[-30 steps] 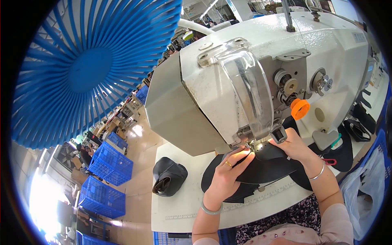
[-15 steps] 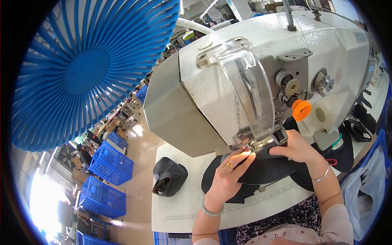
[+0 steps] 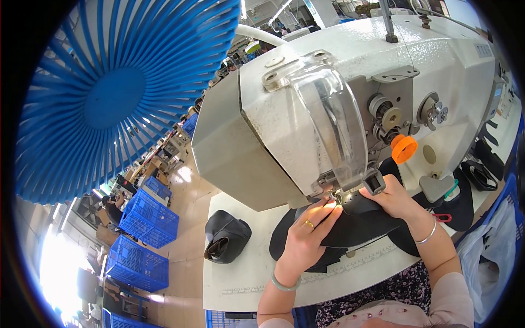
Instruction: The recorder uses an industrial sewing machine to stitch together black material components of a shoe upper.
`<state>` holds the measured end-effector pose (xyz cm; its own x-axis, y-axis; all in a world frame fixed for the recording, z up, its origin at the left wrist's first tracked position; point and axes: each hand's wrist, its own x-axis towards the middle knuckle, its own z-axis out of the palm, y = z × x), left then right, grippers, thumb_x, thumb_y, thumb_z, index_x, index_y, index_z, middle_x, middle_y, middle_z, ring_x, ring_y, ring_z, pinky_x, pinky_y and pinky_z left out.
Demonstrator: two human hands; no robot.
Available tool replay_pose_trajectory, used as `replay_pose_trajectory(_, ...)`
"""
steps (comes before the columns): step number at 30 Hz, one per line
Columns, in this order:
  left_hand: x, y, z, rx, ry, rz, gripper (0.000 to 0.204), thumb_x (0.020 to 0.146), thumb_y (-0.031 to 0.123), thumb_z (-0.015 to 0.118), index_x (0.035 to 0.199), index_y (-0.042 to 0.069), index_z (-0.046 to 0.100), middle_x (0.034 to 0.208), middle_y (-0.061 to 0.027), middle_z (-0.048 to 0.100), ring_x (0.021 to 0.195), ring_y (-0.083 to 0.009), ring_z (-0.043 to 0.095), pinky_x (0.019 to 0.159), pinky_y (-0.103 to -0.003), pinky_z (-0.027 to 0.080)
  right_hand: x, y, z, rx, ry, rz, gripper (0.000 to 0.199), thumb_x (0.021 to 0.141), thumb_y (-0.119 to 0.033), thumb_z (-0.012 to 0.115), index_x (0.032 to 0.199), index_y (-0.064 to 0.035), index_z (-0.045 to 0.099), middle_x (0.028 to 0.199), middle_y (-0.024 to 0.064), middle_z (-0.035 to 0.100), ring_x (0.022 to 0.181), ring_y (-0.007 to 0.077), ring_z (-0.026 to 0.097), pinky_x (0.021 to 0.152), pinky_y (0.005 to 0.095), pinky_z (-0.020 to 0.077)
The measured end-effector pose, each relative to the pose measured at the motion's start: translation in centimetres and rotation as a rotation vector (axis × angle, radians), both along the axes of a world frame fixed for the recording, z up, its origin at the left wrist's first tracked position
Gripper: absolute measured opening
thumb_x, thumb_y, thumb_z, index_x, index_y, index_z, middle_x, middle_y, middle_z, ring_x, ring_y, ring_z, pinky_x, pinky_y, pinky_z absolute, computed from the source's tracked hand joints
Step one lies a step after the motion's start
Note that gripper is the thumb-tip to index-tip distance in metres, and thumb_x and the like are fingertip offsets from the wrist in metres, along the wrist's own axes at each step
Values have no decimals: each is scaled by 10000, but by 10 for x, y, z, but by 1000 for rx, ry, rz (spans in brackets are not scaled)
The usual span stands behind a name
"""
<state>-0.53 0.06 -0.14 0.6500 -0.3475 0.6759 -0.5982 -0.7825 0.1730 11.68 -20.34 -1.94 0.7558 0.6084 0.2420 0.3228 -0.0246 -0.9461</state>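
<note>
A black leather piece [image 3: 358,225] lies under the needle area of a large white sewing machine [image 3: 268,142], lit by a small lamp. On its left part rests my left hand [image 3: 305,235], index and middle fingers together close by the presser foot [image 3: 336,197]; its thumb is hidden. At the right, my right hand [image 3: 392,199] grips the piece's far edge, thumb on top and the other fingers mostly out of sight. A thin loose thread hangs by the left fingertips. More black pieces [image 3: 281,232] lie beneath the one in my hands.
A folded black leather piece [image 3: 228,235] sits on the white table [image 3: 246,279], left. Red-handled snips [image 3: 443,217] and black shoe parts [image 3: 481,175] lie right. A blue fan [image 3: 115,95] looms upper left; blue crates [image 3: 139,262] stand on the floor. A plastic-lined basket [image 3: 486,257] is lower right.
My right hand has shifted slightly away from me along the leather piece, its thumb drawn back toward the far edge. My left hand has barely moved.
</note>
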Motion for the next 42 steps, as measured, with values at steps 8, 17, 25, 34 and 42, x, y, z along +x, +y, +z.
replay_pose_trajectory(8,2,3,1,12,-22,0,655,479,-135,573,1112,24,625,1098,-106,587,1092,-310,566,892,-374,506,-3,8,-6,22,-208,-108,359,901,-248,564,687,40,558,505,54,456,487,86,379,457,285,350)
replay_pose_trajectory(17,5,8,0,-22,3,4,661,493,-155,550,1113,58,636,1084,-102,594,1076,-308,575,869,-362,514,1,12,-3,60,-271,-155,294,855,-179,570,679,47,505,516,89,421,487,118,357,463,319,334)
replay_pose_trajectory(25,6,12,-3,11,-13,29,613,517,-143,549,1097,35,635,1065,-105,603,1036,-310,588,878,-369,499,0,8,16,-55,-250,-173,349,833,-184,594,622,22,406,535,24,338,534,71,287,436,303,265)
replay_pose_trajectory(34,-4,-22,0,-149,-80,130,465,606,-80,585,1058,12,642,1007,-98,630,893,-273,626,814,-348,513,14,-1,33,-145,-39,123,381,825,-193,607,555,-13,408,481,5,418,464,47,390,412,253,320)
replay_pose_trajectory(42,-8,-14,6,-126,-5,45,443,610,-105,601,1041,-18,644,1037,-121,630,981,-295,624,829,-341,532,25,-2,30,-118,10,121,336,786,-189,588,531,-14,456,482,17,454,423,78,434,399,246,341)
